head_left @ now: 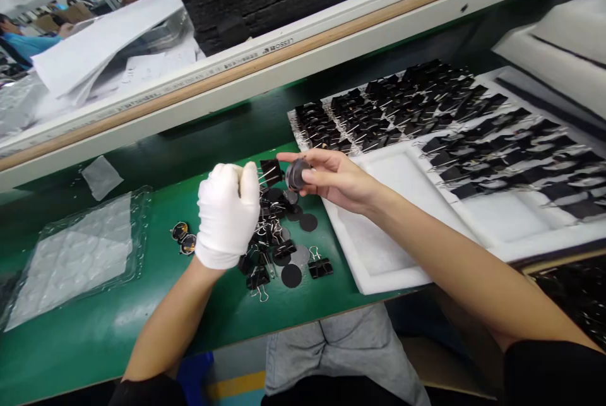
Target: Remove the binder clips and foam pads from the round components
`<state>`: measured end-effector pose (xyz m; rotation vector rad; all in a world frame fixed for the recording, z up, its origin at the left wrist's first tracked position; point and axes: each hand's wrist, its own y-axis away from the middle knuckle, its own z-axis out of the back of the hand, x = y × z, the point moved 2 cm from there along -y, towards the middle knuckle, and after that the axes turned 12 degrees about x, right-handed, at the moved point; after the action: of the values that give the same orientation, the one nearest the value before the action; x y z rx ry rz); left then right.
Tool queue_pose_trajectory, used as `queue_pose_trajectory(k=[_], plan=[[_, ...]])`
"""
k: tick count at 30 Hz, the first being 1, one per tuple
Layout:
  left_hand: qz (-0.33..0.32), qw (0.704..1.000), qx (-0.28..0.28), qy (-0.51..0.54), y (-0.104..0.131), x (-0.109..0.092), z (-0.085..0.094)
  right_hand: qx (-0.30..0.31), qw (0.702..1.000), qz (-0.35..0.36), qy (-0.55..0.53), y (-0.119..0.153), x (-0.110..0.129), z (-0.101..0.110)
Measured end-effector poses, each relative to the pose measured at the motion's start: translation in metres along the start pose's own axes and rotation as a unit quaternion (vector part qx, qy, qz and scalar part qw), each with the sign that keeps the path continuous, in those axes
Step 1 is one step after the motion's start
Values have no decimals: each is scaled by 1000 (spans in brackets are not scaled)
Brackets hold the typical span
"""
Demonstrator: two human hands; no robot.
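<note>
My left hand [226, 213], in a white glove, is closed on the wire handles of a black binder clip [271, 172], whose black body points right. Bare, my right hand [334, 180] pinches a dark round piece [298, 175] between thumb and fingers, just right of that clip. Below both hands lies a pile of binder clips [269, 229] mixed with flat discs. A black disc [291, 276] and a single clip [320, 267] rest at its near edge. Two small round parts [184, 238] with orange bits sit left of my gloved wrist.
A white foam tray [353, 267] stands right of the pile. Behind and beside it are trays with rows of clipped pieces [379, 109]. A clear plastic tray [80, 261] lies on the green table [165, 286] at left. Papers [113, 40] sit on the shelf; people are beyond.
</note>
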<state>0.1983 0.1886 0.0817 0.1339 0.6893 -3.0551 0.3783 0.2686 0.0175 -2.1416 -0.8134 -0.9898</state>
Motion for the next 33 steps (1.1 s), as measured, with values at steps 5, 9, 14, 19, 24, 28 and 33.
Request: queue_pose_trajectory(k=[5, 9, 14, 19, 24, 28, 33], plan=[[-48, 998, -13, 39, 8, -4, 2, 55, 995, 1, 88, 4, -7, -12], [-47, 991, 108, 63, 1, 3, 14, 72, 991, 14, 110, 4, -6, -15], [-6, 943, 319, 93, -9, 6, 20, 98, 988, 17, 119, 5, -2, -14], [16, 925, 355, 132, -6, -3, 14, 105, 986, 13, 127, 5, -2, -11], [-34, 949, 297, 98, -5, -4, 10, 106, 989, -10, 99, 5, -6, -10], [-32, 958, 261, 117, -10, 5, 15, 19, 999, -15, 37, 4, -4, -7], [-1, 936, 291, 197, -9, 4, 12, -150, 987, -10, -58, 3, -4, -1]])
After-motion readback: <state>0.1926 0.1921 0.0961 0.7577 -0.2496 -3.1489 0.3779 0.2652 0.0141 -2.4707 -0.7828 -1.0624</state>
